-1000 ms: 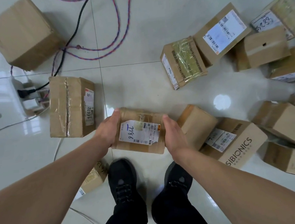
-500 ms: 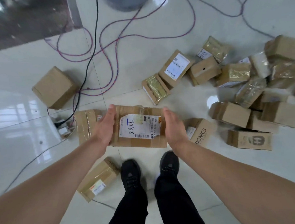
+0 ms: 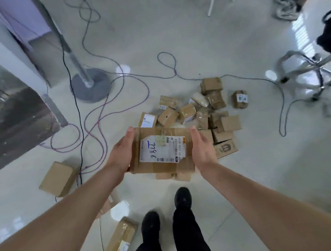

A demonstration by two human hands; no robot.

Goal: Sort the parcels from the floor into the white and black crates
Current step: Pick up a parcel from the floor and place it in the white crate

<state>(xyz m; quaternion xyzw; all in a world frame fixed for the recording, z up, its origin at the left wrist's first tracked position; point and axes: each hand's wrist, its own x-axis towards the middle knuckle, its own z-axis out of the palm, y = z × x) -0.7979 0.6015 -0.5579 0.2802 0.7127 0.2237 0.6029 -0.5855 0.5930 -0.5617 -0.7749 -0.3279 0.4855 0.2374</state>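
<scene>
You carry a taped cardboard parcel [image 3: 162, 165] between both hands at about waist height, above the floor [image 3: 244, 178] and just in front of your black shoes [image 3: 183, 198]. Your left hand [image 3: 121, 153] lies flat against the parcel's left end, with one digit stretched straight along its upper corner and the rest hidden behind the box. Your right hand [image 3: 202, 149] presses the right end with its fingers held straight and together. Neither hand curls round the box; it is clamped between your palms. The white shipping label [image 3: 162, 149] faces up at you, with "1786" handwritten on it. Beyond the parcel, a heap of small parcels [image 3: 209, 110] lies on the floor, several wrapped in clear tape. One small labelled box [image 3: 239, 99] sits a little apart to the heap's right. To your left a plain brown box [image 3: 58, 178] rests on the floor, and a long flat package [image 3: 120, 241] lies beside your left foot. Purple and black cables [image 3: 100, 118] loop across the floor toward a round grey stand base [image 3: 91, 85]. A chrome chair base [image 3: 307, 74] stands far to the right.
</scene>
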